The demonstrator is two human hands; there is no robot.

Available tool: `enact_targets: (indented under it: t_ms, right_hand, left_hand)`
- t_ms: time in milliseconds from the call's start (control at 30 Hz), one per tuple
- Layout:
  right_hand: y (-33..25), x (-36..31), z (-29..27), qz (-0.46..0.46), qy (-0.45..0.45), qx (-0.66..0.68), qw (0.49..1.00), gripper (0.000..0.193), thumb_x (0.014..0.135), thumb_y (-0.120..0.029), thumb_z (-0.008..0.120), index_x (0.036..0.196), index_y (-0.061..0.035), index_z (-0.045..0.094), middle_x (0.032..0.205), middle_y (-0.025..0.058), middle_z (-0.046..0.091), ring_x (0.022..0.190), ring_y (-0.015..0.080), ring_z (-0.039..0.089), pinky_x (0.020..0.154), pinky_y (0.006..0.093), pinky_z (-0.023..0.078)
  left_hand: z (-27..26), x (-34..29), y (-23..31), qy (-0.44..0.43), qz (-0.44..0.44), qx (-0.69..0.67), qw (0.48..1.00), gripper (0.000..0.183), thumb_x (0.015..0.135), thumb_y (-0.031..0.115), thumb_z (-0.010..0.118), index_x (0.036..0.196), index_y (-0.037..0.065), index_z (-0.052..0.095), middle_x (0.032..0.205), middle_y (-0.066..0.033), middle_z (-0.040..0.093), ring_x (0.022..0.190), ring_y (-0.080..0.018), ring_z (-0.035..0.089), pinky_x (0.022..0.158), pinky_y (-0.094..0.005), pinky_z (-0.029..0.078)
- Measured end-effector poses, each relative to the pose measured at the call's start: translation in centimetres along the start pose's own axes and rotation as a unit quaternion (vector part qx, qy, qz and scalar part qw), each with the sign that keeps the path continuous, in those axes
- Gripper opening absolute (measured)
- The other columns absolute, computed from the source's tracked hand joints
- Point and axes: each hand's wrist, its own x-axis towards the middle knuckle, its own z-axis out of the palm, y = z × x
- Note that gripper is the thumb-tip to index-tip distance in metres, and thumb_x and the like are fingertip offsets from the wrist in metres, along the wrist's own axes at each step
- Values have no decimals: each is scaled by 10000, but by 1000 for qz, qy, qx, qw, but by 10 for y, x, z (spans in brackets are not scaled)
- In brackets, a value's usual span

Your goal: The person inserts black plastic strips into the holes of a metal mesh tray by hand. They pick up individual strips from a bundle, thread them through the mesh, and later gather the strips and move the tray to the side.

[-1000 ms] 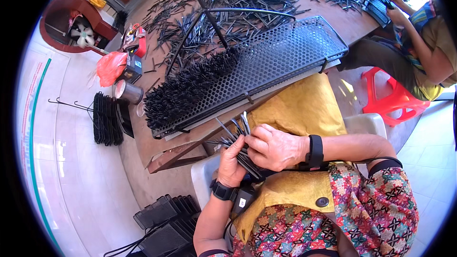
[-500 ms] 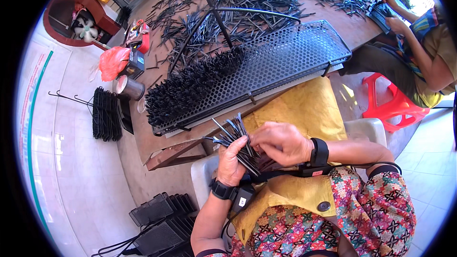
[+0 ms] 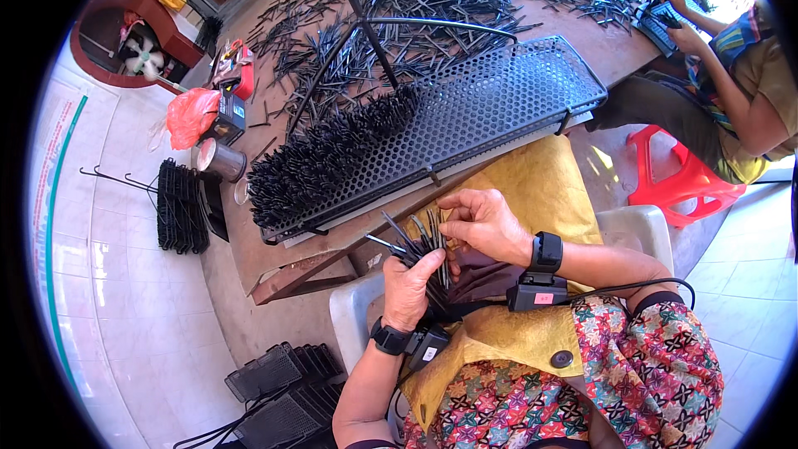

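Observation:
My left hand (image 3: 405, 287) is wrapped round a loose bundle of thin black strips (image 3: 428, 259), their ends sticking out above the thumb. Close beside it, my right hand (image 3: 486, 220) has thumb and forefinger pinched together at the upper ends of the strips, pulling at one of them. Beyond my hands a black perforated metal rack (image 3: 515, 87) with a rod handle stands at the table's edge. Its left part is packed with upright black pieces (image 3: 320, 158); the holes show bare on its right part.
Many loose black strips (image 3: 416, 0) cover the wooden table (image 3: 264, 135). A metal can (image 3: 223, 160) and a red plastic bag (image 3: 193, 115) stand at its left. Black racks (image 3: 283, 395) lie on the floor. At the right, a person (image 3: 740, 91) works near a red stool (image 3: 677, 179).
My right hand has risen slightly, from low against the bundle to its upper ends, and its fingers have straightened some. My left hand keeps its hold.

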Motion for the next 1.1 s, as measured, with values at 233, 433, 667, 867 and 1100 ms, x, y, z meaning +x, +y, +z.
enact_targets:
  t_ms: [233,433,667,867,1100]
  right_hand:
    - [1,11,-14,-3,60,53,997,129,756,17,625,867,76,595,655,77,606,508,93,560,436,220,455]
    - [-15,34,-41,-105,173,43,978,113,747,4,630,826,49,562,598,66,589,462,92,545,403,225,429]
    - [-39,102,-43,-376,267,-145,876,137,768,-33,638,856,5,542,705,135,631,622,215,641,558,290,501]
    - [-40,134,-31,-471,242,-274,803,159,753,-5,606,887,-10,521,723,154,589,688,339,598,606,382,485]
    - [-39,138,-28,-463,105,-496,727,68,760,-54,560,788,-20,508,701,139,541,705,331,562,621,399,471]
  left_hand:
    - [-1,-1,-2,-29,-18,26,999,127,819,67,586,854,-55,595,710,-118,624,602,-196,618,566,-294,522]
    - [-3,-4,-1,-90,-36,33,995,144,808,98,599,812,-46,615,697,-97,620,598,-161,596,551,-267,489]
    - [-5,1,1,-9,-15,-44,999,139,811,83,592,819,-55,601,676,-113,607,585,-182,595,547,-283,501]
    - [-7,-3,10,50,-7,-138,989,122,800,65,619,837,-48,589,670,-128,603,578,-202,599,541,-303,514]
    - [-9,-3,13,56,3,-130,990,89,787,35,627,795,-45,591,653,-123,601,566,-201,595,530,-293,497]
